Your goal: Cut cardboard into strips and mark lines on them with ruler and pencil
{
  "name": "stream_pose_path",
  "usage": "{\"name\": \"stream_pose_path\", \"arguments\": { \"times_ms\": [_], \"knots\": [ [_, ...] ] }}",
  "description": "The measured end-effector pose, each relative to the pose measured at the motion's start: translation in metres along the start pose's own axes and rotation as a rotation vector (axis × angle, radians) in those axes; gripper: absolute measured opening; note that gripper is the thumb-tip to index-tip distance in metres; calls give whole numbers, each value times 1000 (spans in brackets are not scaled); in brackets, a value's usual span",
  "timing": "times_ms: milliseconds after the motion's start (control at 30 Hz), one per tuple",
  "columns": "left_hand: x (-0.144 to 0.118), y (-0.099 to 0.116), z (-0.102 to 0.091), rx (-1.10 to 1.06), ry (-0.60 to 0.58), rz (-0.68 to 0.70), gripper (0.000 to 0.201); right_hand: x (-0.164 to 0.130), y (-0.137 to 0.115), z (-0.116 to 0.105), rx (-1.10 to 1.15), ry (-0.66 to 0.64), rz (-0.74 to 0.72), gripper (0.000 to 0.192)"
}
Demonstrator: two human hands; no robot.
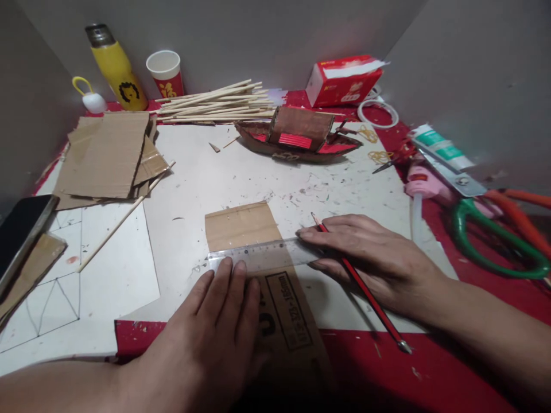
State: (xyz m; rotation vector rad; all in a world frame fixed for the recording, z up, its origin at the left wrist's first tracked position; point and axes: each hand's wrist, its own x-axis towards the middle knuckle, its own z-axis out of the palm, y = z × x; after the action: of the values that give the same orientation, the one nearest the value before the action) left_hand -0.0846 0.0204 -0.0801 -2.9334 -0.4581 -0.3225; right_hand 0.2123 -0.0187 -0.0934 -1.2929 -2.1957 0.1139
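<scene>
A strip of brown cardboard [241, 225] with black print lies on the white board in front of me. Across it rests a clear plastic ruler [271, 256]. My left hand [215, 324] lies flat, its fingertips pressing on the ruler's left part and the cardboard. At the ruler's right end, my right hand [365, 252] has its thumb and fingers closed about the edge. A red and black pencil [365, 292] is tucked in that same hand, its point facing up and away from me. The cardboard's near end is in shadow and partly hidden by my left hand.
A brown model boat [301, 137] stands behind the cardboard. Stacked cardboard [101, 158], a thin stick [124, 221] and a phone [26, 235] are at left. Scissors [499, 235] and a pink glue gun [426, 183] lie right. Wooden sticks [215, 103], a cup [165, 71] and a bottle [118, 71] line the back.
</scene>
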Motion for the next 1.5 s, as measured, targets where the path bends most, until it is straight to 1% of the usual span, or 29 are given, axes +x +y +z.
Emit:
{"name": "stream_pose_path", "arguments": {
  "times_ms": [100, 200, 300, 367, 433, 467, 533, 567, 633, 667, 700, 767, 867, 933, 1033, 1100, 1267, 1333, 1500],
  "knots": [
    [0, -1, 2, -37, 11, 12, 54, -1, 1, -2, -7, -3, -6, 45],
    [0, -2, 3, -50, -3, 40, 63, 0, 1, -9, 7, 2, 13, 43],
    [-1, -4, 3, -50, -21, 58, 71, 1, 0, -20, 1, 35, 65, 42],
    [-1, -4, 2, -46, -21, 71, 75, -1, -1, -27, -27, 83, 107, 42],
    [-2, -5, -1, -46, -7, 83, 77, -4, -1, -32, -47, 159, 170, 41],
    [-1, -7, -3, -57, -4, 94, 75, -5, 0, -33, -48, 202, 213, 39],
    [4, -14, -9, -126, 0, 90, 65, -9, 0, -34, -35, 280, 311, 36],
    [9, -20, -13, -186, -2, 70, 57, -10, 1, -33, -25, 310, 357, 35],
    [23, -37, -20, -320, 16, -42, 46, -11, 1, -32, 8, 362, 408, 33],
    [33, -48, -23, -365, -20, -119, 45, -11, 1, -30, 32, 386, 414, 33],
    [43, -59, -24, -373, -66, -229, 46, -10, 1, -29, 58, 406, 411, 34],
    [63, -80, -26, -402, -218, -425, 49, -8, 1, -27, 109, 434, 382, 34],
    [83, -102, -22, -470, -314, -463, 51, -5, 1, -25, 159, 464, 330, 34],
    [89, -110, -19, -546, -355, -495, 49, -5, 2, -23, 185, 473, 307, 35],
    [89, -113, -18, -668, -383, -562, 57, -4, 5, -21, 247, 488, 310, 36],
    [88, -111, -22, -758, -396, -605, 56, -4, 6, -20, 293, 503, 331, 36],
    [79, -96, -39, -1074, -470, -650, 35, -3, 4, -17, 344, 520, 340, 39],
    [70, -90, -44, -1180, -425, -686, 32, -2, 2, -16, 364, 521, 334, 39],
    [36, -83, -49, -1288, -176, -873, 26, -1, 4, -15, 425, 547, 331, 36]
  ]
}}
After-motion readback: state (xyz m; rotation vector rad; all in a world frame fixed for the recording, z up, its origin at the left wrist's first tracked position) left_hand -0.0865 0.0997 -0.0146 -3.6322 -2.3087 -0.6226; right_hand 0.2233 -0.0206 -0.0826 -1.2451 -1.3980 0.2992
